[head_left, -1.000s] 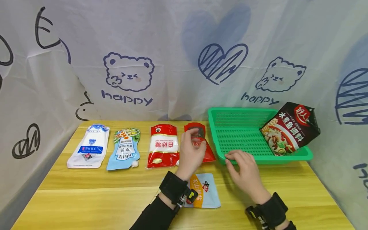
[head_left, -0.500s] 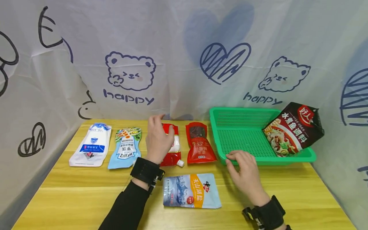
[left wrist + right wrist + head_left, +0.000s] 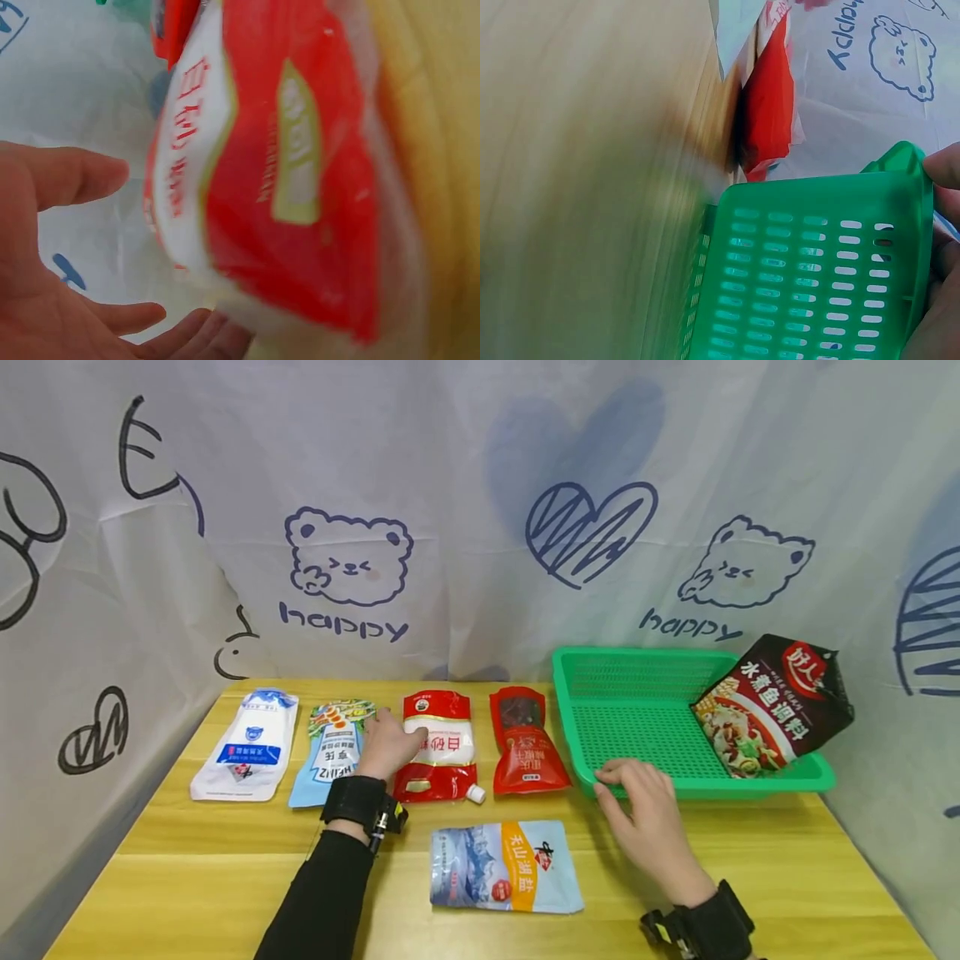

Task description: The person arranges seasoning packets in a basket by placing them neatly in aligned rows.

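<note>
My left hand (image 3: 388, 745) reaches over the space between a red-and-white sugar bag (image 3: 450, 760) and a blue Heinz spouted pouch (image 3: 321, 772). In the left wrist view its thumb and fingers (image 3: 82, 178) are spread beside the sugar bag (image 3: 247, 165), with nothing pinched between them. My right hand (image 3: 652, 827) holds the near left corner of the green basket (image 3: 697, 787). The right wrist view shows its thumb and fingers around the basket's rim (image 3: 921, 225).
A dark seasoning bag (image 3: 776, 706) leans in the basket's right end. A red dried-chili pouch (image 3: 529, 760) lies left of the basket. A blue-and-orange salt pouch (image 3: 506, 868) lies nearer me, and a white salt bag (image 3: 247, 747) at far left. A printed cloth (image 3: 465, 527) hangs behind.
My left hand has moved left from the chili pouch, across the sugar bag, to the space beside the Heinz pouch. My right hand stays at the basket corner.
</note>
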{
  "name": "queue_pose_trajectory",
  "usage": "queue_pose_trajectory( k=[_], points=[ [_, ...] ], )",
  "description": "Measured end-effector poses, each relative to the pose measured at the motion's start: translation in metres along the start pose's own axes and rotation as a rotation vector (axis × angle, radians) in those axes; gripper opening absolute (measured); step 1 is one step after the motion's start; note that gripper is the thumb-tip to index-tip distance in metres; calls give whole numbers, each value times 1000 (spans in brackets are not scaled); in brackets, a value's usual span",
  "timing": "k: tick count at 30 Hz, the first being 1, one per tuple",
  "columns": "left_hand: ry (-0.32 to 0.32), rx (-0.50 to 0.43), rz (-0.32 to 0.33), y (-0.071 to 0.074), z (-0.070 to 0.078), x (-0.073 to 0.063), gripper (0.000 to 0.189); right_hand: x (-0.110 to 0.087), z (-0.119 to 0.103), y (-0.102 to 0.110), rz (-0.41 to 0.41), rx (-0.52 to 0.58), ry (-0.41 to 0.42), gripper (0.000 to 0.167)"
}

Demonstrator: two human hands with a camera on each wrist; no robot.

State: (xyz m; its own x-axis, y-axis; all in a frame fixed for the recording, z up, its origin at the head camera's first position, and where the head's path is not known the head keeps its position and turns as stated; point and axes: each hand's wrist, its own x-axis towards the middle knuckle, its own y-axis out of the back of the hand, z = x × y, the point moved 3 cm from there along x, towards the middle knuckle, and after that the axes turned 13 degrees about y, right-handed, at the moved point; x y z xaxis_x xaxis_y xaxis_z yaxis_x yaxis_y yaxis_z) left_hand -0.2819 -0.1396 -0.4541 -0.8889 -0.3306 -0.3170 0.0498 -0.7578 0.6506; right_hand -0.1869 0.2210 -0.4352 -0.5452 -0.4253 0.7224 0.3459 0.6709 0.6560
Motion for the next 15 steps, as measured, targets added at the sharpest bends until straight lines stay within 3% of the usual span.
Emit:
queue_pose_trajectory(
  k=[5, 10, 15],
  points=[
    [7, 48, -12, -9, -7, 4, 81, -1, 0, 0, -14, 0, -4, 16],
    [-52, -2, 11, -14, -6, 4, 71, -1, 0, 1, -20, 5, -10, 17],
    [-83, -53, 8, -17, -6, 11, 76, 1, 0, 2, -32, 8, -11, 16]
  ],
)
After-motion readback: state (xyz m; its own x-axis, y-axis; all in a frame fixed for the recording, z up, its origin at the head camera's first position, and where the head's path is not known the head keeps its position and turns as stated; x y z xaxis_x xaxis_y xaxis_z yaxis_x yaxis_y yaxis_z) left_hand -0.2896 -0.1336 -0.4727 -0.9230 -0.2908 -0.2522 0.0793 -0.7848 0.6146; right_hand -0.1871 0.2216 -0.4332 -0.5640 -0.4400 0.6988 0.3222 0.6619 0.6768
